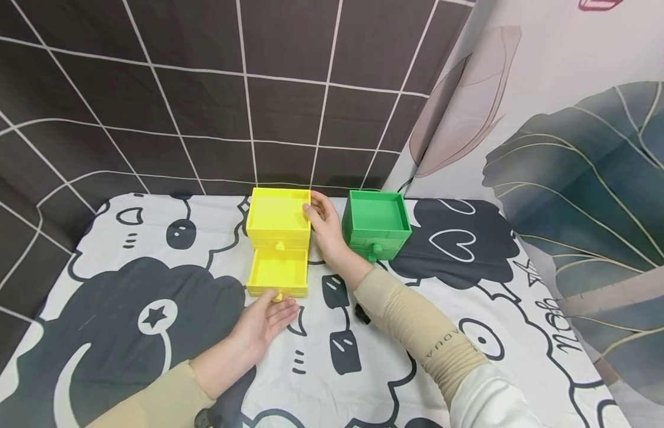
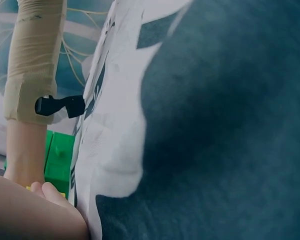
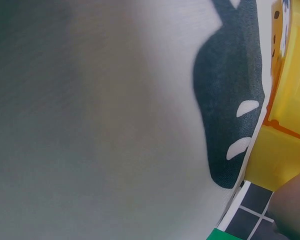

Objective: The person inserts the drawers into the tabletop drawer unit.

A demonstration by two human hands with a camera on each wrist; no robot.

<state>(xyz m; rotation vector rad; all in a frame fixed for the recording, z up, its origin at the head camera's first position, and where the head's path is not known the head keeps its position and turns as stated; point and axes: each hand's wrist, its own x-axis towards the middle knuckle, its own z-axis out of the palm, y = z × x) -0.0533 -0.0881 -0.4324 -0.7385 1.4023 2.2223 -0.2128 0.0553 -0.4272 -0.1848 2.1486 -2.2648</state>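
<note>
A small yellow drawer box with a shallow open top stands near the back of the cloth. Its bottom drawer is pulled out toward me and holds nothing; the upper drawer is closed. At the front, my left hand pinches the bottom drawer's knob, thumb above and fingers below. My right hand grips the box's upper right edge, thumb on the rim and fingers along the outer side. In the right wrist view, part of the yellow box shows beside a blurred fingertip.
Right of the yellow box stands a matching green drawer box, its drawers closed. A black-and-white patterned cloth covers the surface. Behind rises a dark gridded wall covering; a leaf-patterned curtain hangs at the right.
</note>
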